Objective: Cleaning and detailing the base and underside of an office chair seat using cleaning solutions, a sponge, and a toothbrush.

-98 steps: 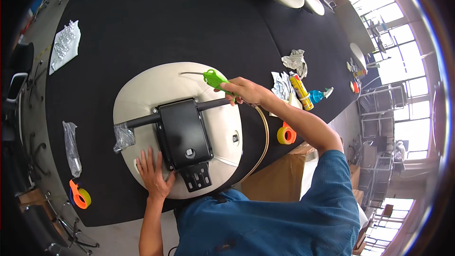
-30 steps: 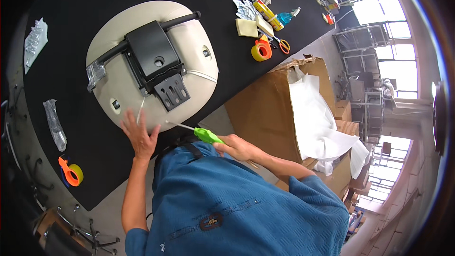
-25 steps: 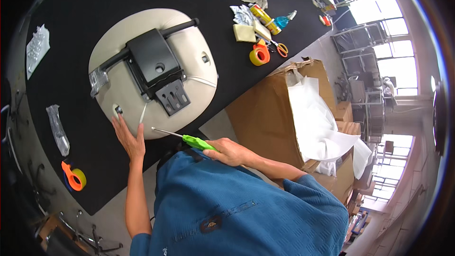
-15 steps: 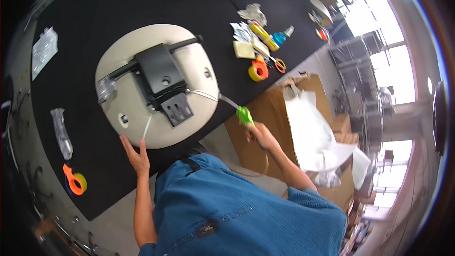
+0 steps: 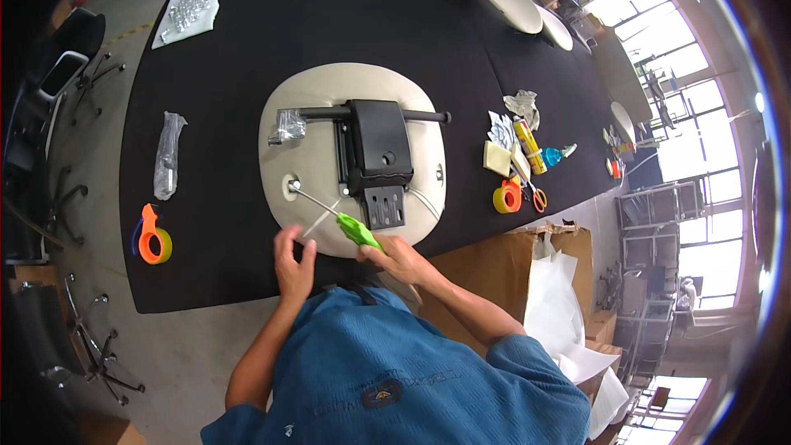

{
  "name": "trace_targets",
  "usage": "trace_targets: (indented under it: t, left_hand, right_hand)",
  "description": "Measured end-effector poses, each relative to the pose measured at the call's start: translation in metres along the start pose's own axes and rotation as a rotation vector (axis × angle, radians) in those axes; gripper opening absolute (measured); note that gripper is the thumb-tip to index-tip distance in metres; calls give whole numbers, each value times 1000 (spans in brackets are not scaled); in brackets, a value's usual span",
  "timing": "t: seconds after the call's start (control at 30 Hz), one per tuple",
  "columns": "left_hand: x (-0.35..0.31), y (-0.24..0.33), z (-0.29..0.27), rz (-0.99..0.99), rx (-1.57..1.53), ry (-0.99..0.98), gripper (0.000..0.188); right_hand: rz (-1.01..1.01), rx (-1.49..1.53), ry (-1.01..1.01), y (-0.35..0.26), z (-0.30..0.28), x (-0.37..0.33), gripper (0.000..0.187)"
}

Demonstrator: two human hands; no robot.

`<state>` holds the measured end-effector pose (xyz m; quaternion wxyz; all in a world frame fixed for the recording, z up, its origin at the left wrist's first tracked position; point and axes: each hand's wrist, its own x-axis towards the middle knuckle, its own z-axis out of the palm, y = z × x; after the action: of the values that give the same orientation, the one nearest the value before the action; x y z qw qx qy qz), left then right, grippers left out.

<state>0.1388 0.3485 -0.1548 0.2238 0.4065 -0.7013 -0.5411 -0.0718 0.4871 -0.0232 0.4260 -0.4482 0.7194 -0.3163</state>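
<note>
An upside-down cream chair seat (image 5: 321, 86) lies on the black-covered table, with a black tilt mechanism (image 5: 379, 136) on its underside. A clear plastic wrap (image 5: 290, 125) covers the left end of the mechanism's bar. My right hand (image 5: 398, 261) is closed around a green-handled tool (image 5: 354, 229) with a long thin metal shaft; its exact kind is unclear. The shaft's tip reaches the hole at the seat's left side. My left hand (image 5: 294, 262) is at the seat's near edge, thumb and forefinger apart, beside the end of a thin white strip (image 5: 320, 223).
Left on the table are a tape roll in an orange holder (image 5: 154, 239), a wrapped part (image 5: 169, 156) and small clear pieces on a white sheet (image 5: 188, 18). At right lie scissors (image 5: 539, 200), a yellow can (image 5: 529, 144) and more tape (image 5: 507, 196). A cardboard box (image 5: 486, 268) stands beside the table.
My right hand has swung the green-handled tool from beyond the seat's right edge to its left hole. My left fingers have curled. The view has shifted, showing more of the table.
</note>
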Motion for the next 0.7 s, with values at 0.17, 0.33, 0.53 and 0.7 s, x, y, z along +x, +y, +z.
trace_targets:
  t: [0.17, 0.33, 0.53, 0.7]
  left_hand:
    - [-48, 19, 19, 52, -440, -362, 54]
    - [-42, 12, 0, -40, -539, -52, 34]
    - [28, -57, -85, -157, -123, 172, 39]
    - [52, -112, -112, -584, -512, 169, 40]
  right_hand:
    - [-280, 285, 80, -49, 44, 65, 38]
    - [-380, 305, -28, -102, 67, 79, 53]
    - [-330, 175, -72, -49, 77, 55, 61]
    - [-148, 197, 126, 40, 62, -18, 41]
